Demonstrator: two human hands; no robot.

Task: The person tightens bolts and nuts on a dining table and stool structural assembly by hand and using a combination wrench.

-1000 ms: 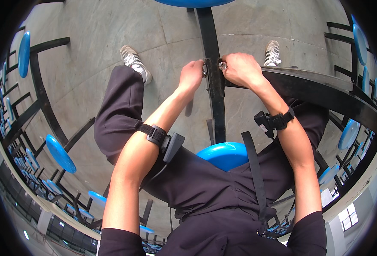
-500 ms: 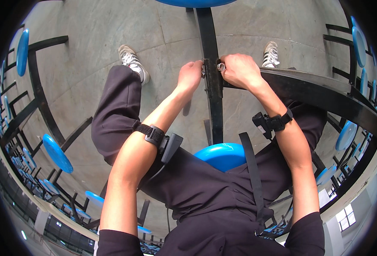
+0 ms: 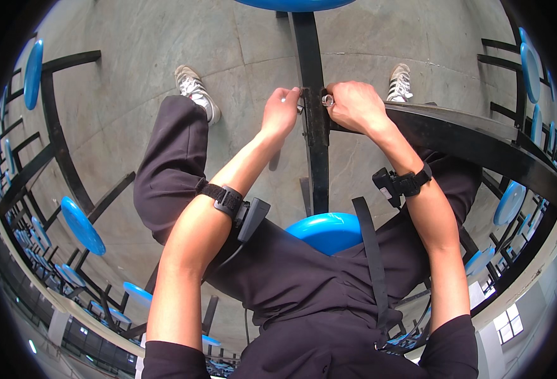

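Sitting astride a round blue stool seat (image 3: 325,230), the person is working at a black steel beam (image 3: 316,114) running forward between the knees. The left hand (image 3: 281,112) is curling against the beam's left face, pinching something too small to identify. The right hand (image 3: 353,106) is gripping a small metal fitting (image 3: 327,100) on the beam's right face.
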